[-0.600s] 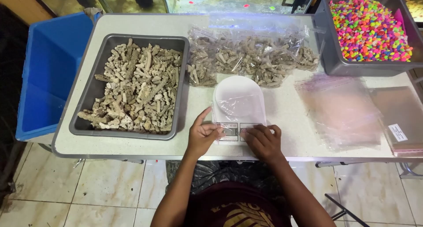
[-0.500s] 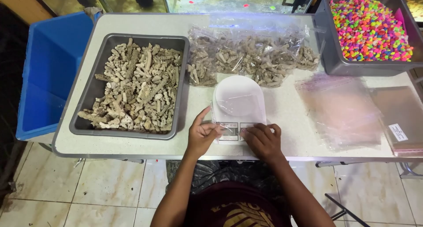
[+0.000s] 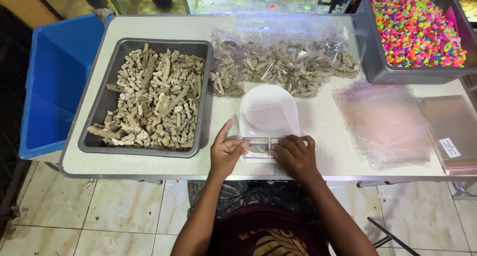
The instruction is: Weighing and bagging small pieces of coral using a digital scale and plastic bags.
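A white kitchen scale [image 3: 269, 105] with a round platform stands at the table's front middle. A small clear plastic bag [image 3: 240, 125] lies over it. My left hand [image 3: 224, 155] pinches the bag's near edge at the scale's front left, thumb raised. My right hand [image 3: 296, 157] holds the same edge at the front right, fingers curled over the scale's display. A grey tray [image 3: 100, 105] heaped with pale coral pieces [image 3: 152, 100] sits to the left of my left hand.
Filled clear bags of coral pieces [image 3: 278, 64] lie behind the scale. A grey bin [image 3: 371, 62] of bright coloured pebbles [image 3: 416, 32] stands back right. Stacks of empty clear bags [image 3: 385, 122] lie at the right. A blue tub [image 3: 54, 82] stands left of the table.
Both hands stay at the scale's front edge; the fingers have shifted slightly on the bag's edge. Nothing else has moved.
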